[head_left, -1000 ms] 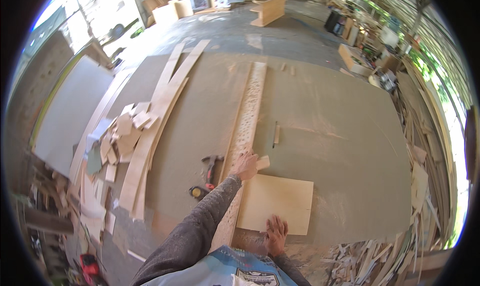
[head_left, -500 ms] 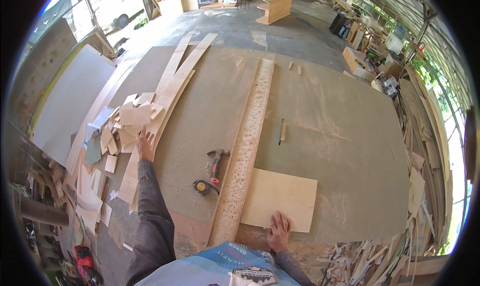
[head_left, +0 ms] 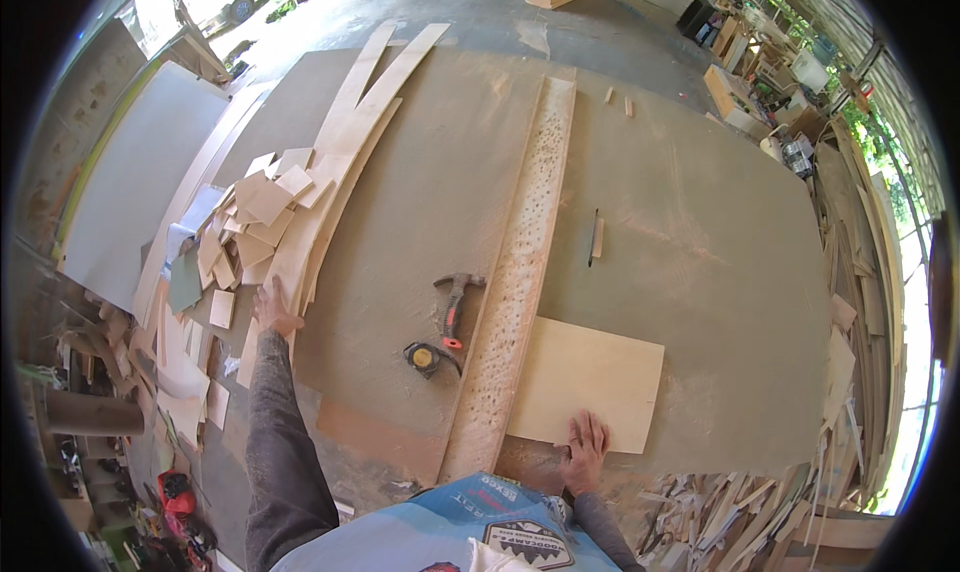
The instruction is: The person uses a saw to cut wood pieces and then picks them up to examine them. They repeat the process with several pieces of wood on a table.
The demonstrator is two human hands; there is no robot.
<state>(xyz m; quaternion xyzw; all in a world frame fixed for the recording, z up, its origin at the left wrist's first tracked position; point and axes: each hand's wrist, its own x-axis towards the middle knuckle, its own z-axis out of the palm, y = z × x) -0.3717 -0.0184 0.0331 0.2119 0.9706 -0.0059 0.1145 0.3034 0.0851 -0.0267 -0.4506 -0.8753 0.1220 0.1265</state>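
Low at the left, my left hand (head_left: 276,308) rests with fingers spread on long pale wood strips (head_left: 345,157). Just beyond it, a heap of small cut wood pieces (head_left: 262,200) lies on the strips. My right hand (head_left: 586,450) lies flat across the near edge of a pale rectangular plywood panel (head_left: 592,377), gripping nothing. Along that panel's left side runs a pitted wooden strip (head_left: 520,262). A claw hammer (head_left: 457,307) with a black and red handle and a black and yellow tape measure (head_left: 424,358) lie left of the strip.
A large dusty worktable (head_left: 720,272) spreads under everything. A small wood stick (head_left: 598,238) lies on it beside a thin dark tool. Scrap offcuts (head_left: 730,517) are heaped at the near right, stacked boards (head_left: 855,262) along the right. White sheets (head_left: 150,172) lean at the left.
My left hand has drawn back toward me, from the edge of the small pieces down onto the long strips. My right hand stays on the panel. The whole view has shifted slightly.
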